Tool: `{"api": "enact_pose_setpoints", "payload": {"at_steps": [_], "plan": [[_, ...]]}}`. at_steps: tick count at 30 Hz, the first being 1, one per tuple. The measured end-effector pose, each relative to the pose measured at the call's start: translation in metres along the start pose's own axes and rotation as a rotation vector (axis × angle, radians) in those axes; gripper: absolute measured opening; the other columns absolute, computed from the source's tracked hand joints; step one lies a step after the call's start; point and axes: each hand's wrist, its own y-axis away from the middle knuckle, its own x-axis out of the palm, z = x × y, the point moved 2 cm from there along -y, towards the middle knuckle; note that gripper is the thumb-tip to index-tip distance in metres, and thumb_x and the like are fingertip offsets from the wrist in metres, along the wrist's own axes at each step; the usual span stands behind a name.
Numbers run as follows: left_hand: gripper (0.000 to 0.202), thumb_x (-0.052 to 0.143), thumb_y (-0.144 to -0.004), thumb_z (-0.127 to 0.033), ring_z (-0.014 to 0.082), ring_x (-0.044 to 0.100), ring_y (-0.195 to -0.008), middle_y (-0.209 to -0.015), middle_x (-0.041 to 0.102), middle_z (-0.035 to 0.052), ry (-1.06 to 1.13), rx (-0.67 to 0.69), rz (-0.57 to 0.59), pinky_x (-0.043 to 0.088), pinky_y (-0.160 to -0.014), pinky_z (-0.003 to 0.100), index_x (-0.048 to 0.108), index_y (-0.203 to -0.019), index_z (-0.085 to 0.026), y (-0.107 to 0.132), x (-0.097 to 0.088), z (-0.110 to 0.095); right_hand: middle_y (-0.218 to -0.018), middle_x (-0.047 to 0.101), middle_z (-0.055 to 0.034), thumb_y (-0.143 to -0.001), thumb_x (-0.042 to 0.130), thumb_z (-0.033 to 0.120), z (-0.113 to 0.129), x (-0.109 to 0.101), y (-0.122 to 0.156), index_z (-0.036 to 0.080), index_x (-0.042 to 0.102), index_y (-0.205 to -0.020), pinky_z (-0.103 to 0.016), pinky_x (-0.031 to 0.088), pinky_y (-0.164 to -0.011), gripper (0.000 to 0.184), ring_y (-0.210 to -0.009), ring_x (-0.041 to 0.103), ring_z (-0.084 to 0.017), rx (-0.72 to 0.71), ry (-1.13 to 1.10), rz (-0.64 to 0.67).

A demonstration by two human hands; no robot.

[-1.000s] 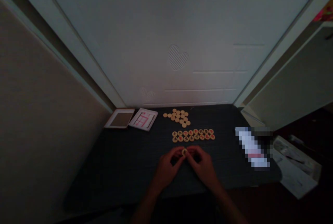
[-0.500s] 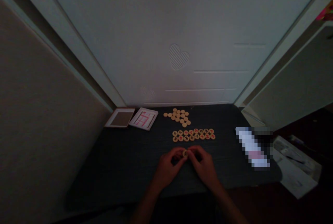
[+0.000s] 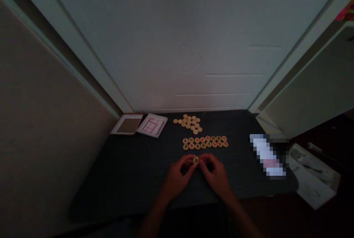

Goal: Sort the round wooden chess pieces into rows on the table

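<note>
My left hand (image 3: 177, 177) and my right hand (image 3: 217, 175) meet over the dark table (image 3: 132, 171), fingertips pinched together on one round wooden game piece (image 3: 195, 160). Just beyond the hands lie two rows of face-up pieces (image 3: 205, 142) with red and dark marks. Farther back sits a cluster of plain-faced pieces (image 3: 189, 123). The light is dim.
An open shallow box (image 3: 127, 125) and its lid with red print (image 3: 152, 125) lie at the table's back left. A blurred-out object (image 3: 267, 156) rests at the right edge. A white door (image 3: 188, 39) stands behind the table, and a white carton (image 3: 315, 181) sits lower right.
</note>
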Motion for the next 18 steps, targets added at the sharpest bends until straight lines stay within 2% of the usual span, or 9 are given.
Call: {"api": "enact_pose_setpoints", "payload": {"at_steps": [11, 18], "plan": [[0.017, 0.064, -0.092, -0.033, 0.0178, 0.074, -0.087, -0.097, 0.077, 0.0015, -0.033, -0.003, -0.068, 0.059, -0.082, 0.03, 0.066, -0.106, -0.024, -0.0017, 0.0022, 0.0073, -0.089, 0.076, -0.0043, -0.093, 0.063, 0.041, -0.0003, -0.0009, 0.0005, 0.022, 0.07, -0.099, -0.031, 0.057, -0.076, 0.02, -0.082, 0.072, -0.021, -0.016, 0.001, 0.033], [0.02, 0.058, -0.095, -0.038, 0.0182, 0.074, -0.086, -0.097, 0.077, 0.0027, 0.02, -0.028, -0.057, 0.06, -0.081, 0.03, 0.066, -0.106, -0.022, -0.0024, 0.0003, 0.006, -0.099, 0.074, -0.0043, -0.094, 0.062, 0.033, 0.0064, 0.0037, 0.002, 0.024, 0.068, -0.112, -0.031, 0.056, -0.079, 0.021, -0.085, 0.07, -0.019, -0.102, 0.024, 0.14]]}}
